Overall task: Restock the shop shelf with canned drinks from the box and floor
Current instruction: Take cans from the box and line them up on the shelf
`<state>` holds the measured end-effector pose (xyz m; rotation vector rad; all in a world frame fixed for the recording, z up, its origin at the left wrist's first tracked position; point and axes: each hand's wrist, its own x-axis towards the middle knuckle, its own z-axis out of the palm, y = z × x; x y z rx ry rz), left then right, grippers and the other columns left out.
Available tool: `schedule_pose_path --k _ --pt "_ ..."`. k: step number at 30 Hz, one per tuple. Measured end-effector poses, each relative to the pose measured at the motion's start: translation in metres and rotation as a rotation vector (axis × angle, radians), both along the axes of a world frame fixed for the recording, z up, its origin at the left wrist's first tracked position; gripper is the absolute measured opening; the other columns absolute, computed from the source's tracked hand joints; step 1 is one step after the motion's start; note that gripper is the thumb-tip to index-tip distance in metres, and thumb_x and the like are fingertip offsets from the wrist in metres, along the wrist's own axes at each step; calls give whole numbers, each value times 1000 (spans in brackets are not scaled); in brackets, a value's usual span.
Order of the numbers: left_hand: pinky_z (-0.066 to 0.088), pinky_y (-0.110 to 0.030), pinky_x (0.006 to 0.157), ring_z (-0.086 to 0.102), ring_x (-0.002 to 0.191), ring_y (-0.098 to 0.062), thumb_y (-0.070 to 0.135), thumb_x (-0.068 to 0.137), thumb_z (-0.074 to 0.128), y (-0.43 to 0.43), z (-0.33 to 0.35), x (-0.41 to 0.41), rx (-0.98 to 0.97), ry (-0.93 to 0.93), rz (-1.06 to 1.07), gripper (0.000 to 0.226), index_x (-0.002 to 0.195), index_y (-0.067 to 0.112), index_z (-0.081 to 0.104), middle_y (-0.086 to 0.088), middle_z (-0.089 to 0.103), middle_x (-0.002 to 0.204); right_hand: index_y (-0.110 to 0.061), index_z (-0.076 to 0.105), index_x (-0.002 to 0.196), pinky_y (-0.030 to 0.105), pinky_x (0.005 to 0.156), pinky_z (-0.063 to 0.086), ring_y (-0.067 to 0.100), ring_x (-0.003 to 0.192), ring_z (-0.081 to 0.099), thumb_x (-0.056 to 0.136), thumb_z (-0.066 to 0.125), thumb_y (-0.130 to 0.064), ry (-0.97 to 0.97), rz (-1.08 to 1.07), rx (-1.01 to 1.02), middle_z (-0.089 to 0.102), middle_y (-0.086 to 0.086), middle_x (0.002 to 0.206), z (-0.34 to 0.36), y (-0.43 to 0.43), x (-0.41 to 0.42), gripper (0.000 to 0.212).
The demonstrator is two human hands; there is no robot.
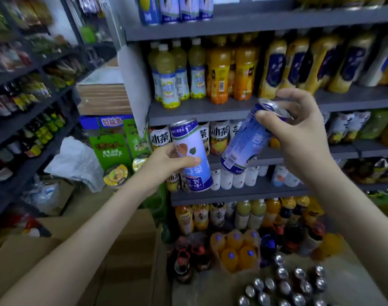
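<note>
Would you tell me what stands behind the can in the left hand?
Labelled drink bottles stand in a row behind the can held by the left hand. The can covers part of that row, so what stands there is hidden.

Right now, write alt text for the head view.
The left hand grips a blue-and-white can around its middle; the right hand holds a second can, tilted, by its top, before a grey shelf of bottled drinks. Loose cans stand on the floor.

Cans [283, 286] on floor below shelf [232, 109]
</note>
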<state>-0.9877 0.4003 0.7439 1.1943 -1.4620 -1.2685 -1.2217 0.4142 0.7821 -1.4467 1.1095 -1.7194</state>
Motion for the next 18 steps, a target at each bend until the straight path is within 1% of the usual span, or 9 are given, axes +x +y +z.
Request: schedule_pose_path --k 2,4,8,11,13,15,16,18 --pt "53 -18 62 67 72 -2 5 82 68 -14 17 0 -46 1 -2 21 76 22 56 17 70 70 -16 51 111 25 73 52 4 81 63 80 75 -16 7 2 -47 61 -5 93 21 -14 0 39" --pt "53 -19 65 67 76 -5 6 80 70 -35 35 1 -108 -6 8 16 83 19 62 13 71 76 -15 51 108 23 72 51 1 80 62 79 75 -15 25 -21 -107 62 -4 93 44 -34 0 38" --pt "52 -17 65 69 76 -7 6 77 72 -84 73 9 -216 8 10 17 89 16 65 8 74 80 -21 52 103 25 68 51 5 75 62 76 77 -21 59 -51 -203 61 -1 90 91 -82 2 37" --pt "53 -18 67 68 76 -7 10 66 81 -122 103 21 -310 8 12 26 86 15 65 7 74 80 -21 54 102 26 67 51 9 76 60 77 78 -25 80 -78 -263 59 5 94 122 -123 12 34" --pt "51 -14 61 67 69 -1 6 69 76 -146 124 30 -380 19 10 20 81 16 63 11 73 73 -16 55 101 22 64 51 5 74 60 77 78 -24 81 -93 -301 59 2 91 143 -154 23 34" --pt "47 -11 55 64 62 3 -1 75 70 -168 144 38 -449 27 7 21 74 18 60 13 70 65 -13 55 99 22 65 51 5 73 61 76 78 -23 62 -88 -332 59 1 89 163 -187 35 34" --pt "46 -10 54 64 60 4 -3 75 70 -178 154 43 -480 38 7 23 73 17 60 13 70 63 -14 55 96 24 65 51 8 75 61 75 78 -24 54 -92 -342 59 1 89 172 -203 40 33" --pt "47 -11 56 64 61 3 -2 67 78 -196 169 52 -542 52 3 27 72 17 60 12 70 64 -18 55 91 27 66 51 13 77 61 74 79 -26 40 -105 -363 59 0 86 188 -234 45 30"
